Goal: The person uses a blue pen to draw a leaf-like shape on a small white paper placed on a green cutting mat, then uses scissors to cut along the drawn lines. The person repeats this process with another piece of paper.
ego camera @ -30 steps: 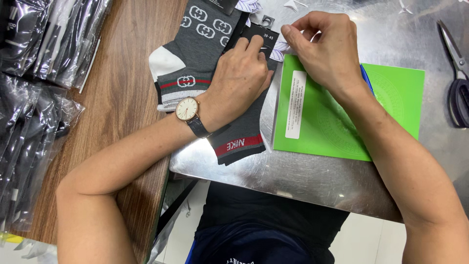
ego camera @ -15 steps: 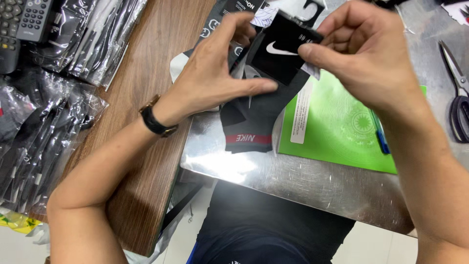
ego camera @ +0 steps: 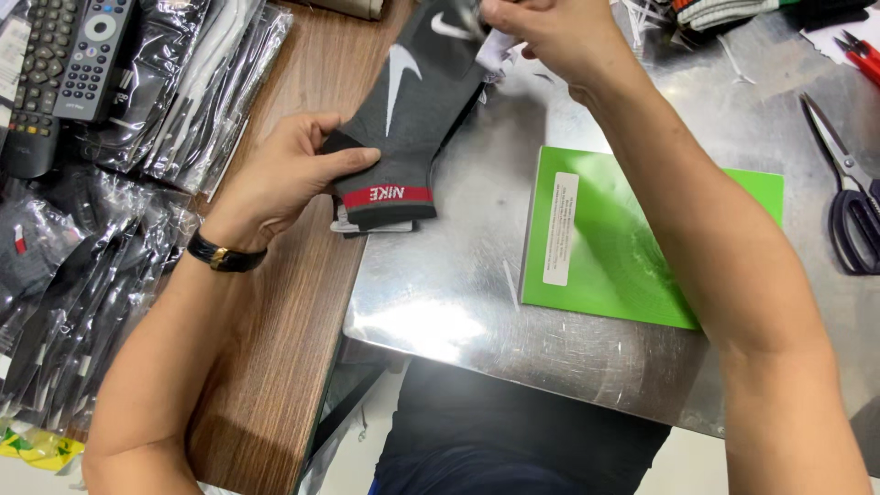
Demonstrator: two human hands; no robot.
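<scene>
A dark grey sock (ego camera: 403,101) with a white curved mark and a red band at its cuff is stretched between both hands above the steel table's left part. My left hand (ego camera: 289,170) pinches the cuff end, thumb on top by the red band. My right hand (ego camera: 541,37) grips the toe end at the top of the view, along with a small white tag (ego camera: 497,50). A second, lighter sock edge shows just under the cuff.
A green sheet (ego camera: 642,238) with a white label lies on the steel table (ego camera: 440,302). Black scissors (ego camera: 848,197) sit at the right edge. Bagged socks (ego camera: 101,247) pile on the wooden bench (ego camera: 275,367) at left, with remote controls (ego camera: 69,64) beyond.
The sock has been lifted off the other socks and pulled out lengthwise. My left hand slid down to the cuff, and my right hand rose to the toe at the top.
</scene>
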